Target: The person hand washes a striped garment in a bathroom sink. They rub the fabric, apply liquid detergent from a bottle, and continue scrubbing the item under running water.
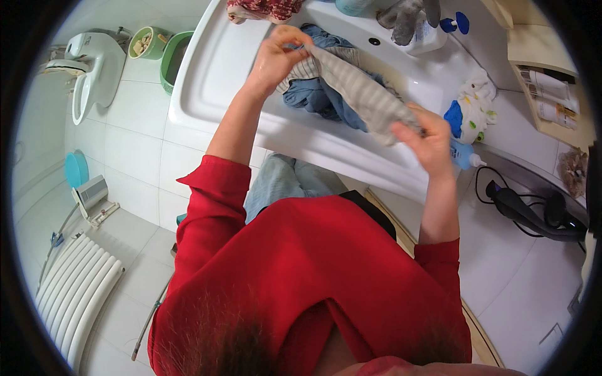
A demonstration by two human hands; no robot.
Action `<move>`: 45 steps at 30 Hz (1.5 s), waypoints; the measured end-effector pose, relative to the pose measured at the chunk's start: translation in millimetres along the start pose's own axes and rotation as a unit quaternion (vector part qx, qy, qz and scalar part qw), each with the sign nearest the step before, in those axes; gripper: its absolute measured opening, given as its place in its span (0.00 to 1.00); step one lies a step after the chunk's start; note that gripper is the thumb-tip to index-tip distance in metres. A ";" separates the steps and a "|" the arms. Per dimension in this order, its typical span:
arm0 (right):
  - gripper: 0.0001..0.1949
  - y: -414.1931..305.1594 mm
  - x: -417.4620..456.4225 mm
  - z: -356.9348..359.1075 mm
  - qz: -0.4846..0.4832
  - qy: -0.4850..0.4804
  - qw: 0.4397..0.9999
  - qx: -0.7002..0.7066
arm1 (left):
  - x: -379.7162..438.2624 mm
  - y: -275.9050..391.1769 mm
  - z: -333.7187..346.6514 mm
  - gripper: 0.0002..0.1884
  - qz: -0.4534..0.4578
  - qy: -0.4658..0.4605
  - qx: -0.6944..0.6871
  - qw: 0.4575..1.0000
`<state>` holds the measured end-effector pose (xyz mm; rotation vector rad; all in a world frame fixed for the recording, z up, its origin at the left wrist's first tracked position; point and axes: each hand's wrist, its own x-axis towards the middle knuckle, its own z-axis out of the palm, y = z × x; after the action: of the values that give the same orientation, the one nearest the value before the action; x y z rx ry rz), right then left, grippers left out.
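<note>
A strip of grey-and-white striped cloth is stretched between my two hands over a white sink. At its upper left end, my left hand pinches the fabric between thumb and fingers. My right hand grips the lower right end near the sink's front rim. Under the strip lies a bunched blue garment, crumpled in the basin. More striped fabric shows beside it, and I cannot tell whether it all belongs to one piece. Part of the blue garment is hidden behind the strip.
A red patterned cloth lies on the sink's back left rim. Grey gloves drape over a pump bottle. At right are a white-and-blue cloth, a blue bottle and a black hair dryer with its cord.
</note>
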<state>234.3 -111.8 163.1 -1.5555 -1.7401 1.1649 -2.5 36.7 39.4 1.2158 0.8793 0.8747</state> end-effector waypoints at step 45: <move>0.10 46.5 26.8 -3.5 0.168 0.385 0.857 0.298 | -58.8 45.4 34.2 0.08 0.314 0.131 0.477 0.811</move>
<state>255.8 -86.5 120.8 -1.6141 -0.5278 0.9005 1.0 -24.1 93.9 2.4036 1.2243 1.1843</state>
